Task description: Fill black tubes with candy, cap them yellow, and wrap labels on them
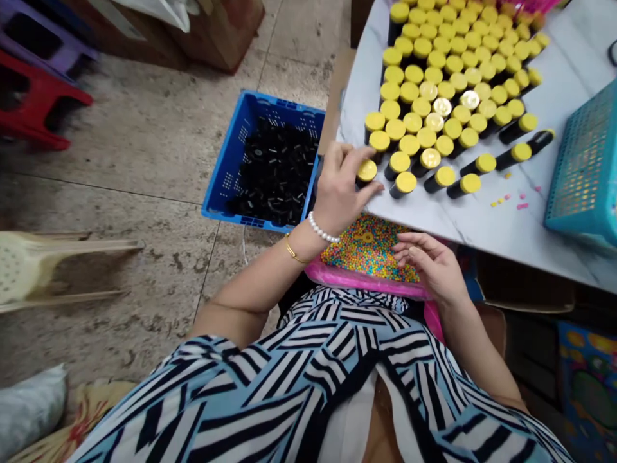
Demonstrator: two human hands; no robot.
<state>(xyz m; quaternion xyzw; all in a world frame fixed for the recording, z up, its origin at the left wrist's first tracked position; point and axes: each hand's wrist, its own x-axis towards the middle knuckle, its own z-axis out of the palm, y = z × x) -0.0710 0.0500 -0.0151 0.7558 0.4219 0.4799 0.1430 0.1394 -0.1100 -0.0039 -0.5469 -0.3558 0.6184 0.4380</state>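
Observation:
At the table's near left corner, my left hand point(340, 183) has its thumb and fingers around a small black tube with a yellow cap point(367, 170). Many similar yellow-capped black tubes point(426, 137) stand close together beyond it. My right hand point(431, 260) hovers over a pink-lined tray of small multicoloured beads or candies point(371, 247) at my lap. Its fingers are loosely bent and apart, and I see nothing held in them. A yellow ring-like piece point(365, 238) lies on the beads.
Left of the table, a blue crate point(219, 161) on the floor holds many black pieces point(277, 170). A turquoise basket point(585, 161) stands at the table's right, near scattered pink and yellow bits point(522, 206). Stools point(38, 96) and cardboard boxes point(216, 32) are further left.

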